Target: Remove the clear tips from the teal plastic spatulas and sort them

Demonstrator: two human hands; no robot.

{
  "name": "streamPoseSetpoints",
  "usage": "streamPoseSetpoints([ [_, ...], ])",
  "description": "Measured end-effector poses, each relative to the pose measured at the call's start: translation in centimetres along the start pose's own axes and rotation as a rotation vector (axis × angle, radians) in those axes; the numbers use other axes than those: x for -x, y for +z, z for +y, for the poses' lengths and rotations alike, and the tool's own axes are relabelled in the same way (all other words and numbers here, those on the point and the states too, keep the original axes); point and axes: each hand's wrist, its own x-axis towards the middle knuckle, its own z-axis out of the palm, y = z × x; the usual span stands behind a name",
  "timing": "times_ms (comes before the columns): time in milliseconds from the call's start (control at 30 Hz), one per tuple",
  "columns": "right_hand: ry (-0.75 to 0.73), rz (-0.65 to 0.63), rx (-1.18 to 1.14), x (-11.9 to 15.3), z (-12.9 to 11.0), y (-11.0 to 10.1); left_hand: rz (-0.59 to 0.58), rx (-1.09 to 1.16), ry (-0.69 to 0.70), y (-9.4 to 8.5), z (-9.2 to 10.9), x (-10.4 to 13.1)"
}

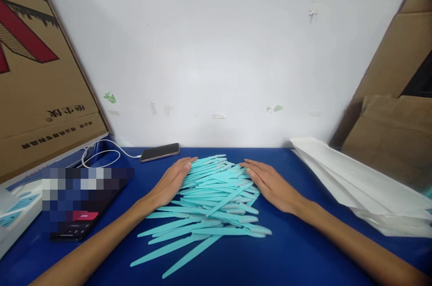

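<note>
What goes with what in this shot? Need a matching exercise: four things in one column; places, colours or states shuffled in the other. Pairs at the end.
Column 1
1. Sticks
2. Phone at the wall
3. White sheets
4. Cardboard box on the left

Column 2
A. Marked with red and dark print
B. Stacked on the right side of the blue table
C. Turquoise, in a loose pile between the left hand and the right hand
D. Plugged into a white cable

Pairs: 1-C, 2-D, 3-B, 4-A
</note>
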Motion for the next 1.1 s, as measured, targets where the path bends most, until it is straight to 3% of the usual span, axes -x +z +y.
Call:
streamPoseSetpoints([
  [133, 0.042, -0.018, -0.043, 0.08, 0.24, 0.21, -0.010, 0.001, 0.025, -0.06, 0.28, 0.15],
  [933, -0.034, 0.017, 0.070, 0.22, -0.17, -0.11, -0.010, -0.002, 0.006, -0.05, 0.34, 0.15],
  [1100, -0.032, 0.038, 0.086, 0.25, -0.24, -0.26, 0.067, 0.103, -0.022, 0.27, -0.32, 0.01],
])
